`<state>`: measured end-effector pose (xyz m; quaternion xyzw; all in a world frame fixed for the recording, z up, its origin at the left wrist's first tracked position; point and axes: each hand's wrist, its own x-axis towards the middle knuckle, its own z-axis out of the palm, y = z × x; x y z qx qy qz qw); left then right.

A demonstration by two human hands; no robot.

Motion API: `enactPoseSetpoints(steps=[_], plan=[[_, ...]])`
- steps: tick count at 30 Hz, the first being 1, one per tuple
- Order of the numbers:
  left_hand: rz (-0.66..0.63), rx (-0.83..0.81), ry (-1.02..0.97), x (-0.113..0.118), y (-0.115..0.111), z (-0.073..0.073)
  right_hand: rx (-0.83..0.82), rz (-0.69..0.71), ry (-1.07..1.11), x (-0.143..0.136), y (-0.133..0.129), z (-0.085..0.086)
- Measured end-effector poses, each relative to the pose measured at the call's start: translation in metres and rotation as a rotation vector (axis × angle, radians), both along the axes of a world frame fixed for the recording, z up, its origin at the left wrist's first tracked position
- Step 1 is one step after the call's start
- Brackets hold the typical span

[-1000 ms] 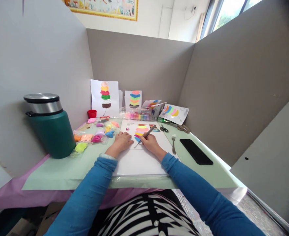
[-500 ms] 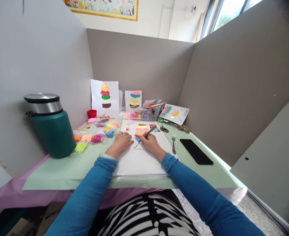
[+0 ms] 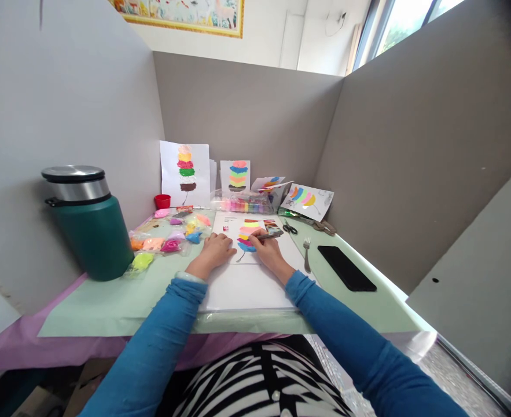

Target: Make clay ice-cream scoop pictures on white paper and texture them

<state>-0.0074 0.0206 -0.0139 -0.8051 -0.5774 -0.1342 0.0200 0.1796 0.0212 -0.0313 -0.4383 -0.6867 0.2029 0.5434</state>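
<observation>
My right hand (image 3: 267, 250) is closed around a dark pen (image 3: 271, 235), which leans low to the right over the paper. Under it lies a small white card (image 3: 247, 258) with stacked bands of yellow, pink, magenta and blue clay (image 3: 247, 247). A dark drawn line (image 3: 241, 256) runs down from the blue band. My left hand (image 3: 216, 249) rests flat on the left edge of the card, fingers stretched out and holding nothing. Larger white sheets (image 3: 246, 289) lie beneath both.
Bagged coloured clay (image 3: 153, 244) lies at left by a green bottle (image 3: 92, 237). Along the back stand clay pictures (image 3: 198, 174) and a clay pack (image 3: 246, 205). Scissors (image 3: 290, 229), a fork (image 3: 307, 255) and a black phone (image 3: 346, 268) lie at right.
The pen has tipped from a steep slant to nearly level, and its tip has come up off the lower end of the drawn line. My left hand has stayed put.
</observation>
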Motion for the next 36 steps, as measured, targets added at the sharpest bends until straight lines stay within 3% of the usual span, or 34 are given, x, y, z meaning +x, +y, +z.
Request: enactPoseSetpoints(steps=[6,12,16,20,23,27,30,36], plan=[[-0.103,0.062,-0.339,0.002,0.004,0.005,0.153,0.133,-0.040,-0.001,0.000,-0.005],[-0.282,-0.150,-0.641,0.007,-0.005,0.017,0.237,0.076,-0.393,-0.002,-0.003,-0.004],[-0.372,-0.278,-0.721,0.009,-0.013,0.018,0.282,0.033,-0.452,-0.005,-0.004,-0.002],[-0.468,-0.383,-0.793,0.008,-0.015,0.019,0.326,0.085,-0.492,-0.007,-0.005,-0.004],[-0.454,-0.398,-0.884,0.008,-0.015,0.021,0.331,0.095,-0.453,-0.009,-0.008,-0.002],[-0.411,-0.400,-1.055,0.007,-0.016,0.024,0.256,-0.029,-0.380,-0.010,-0.017,0.007],[-0.390,-0.390,-1.157,0.006,-0.015,0.024,0.172,-0.042,-0.452,-0.011,-0.024,0.012],[-0.364,-0.400,-1.099,0.006,-0.012,0.022,0.094,-0.059,-0.558,-0.011,-0.025,0.009]])
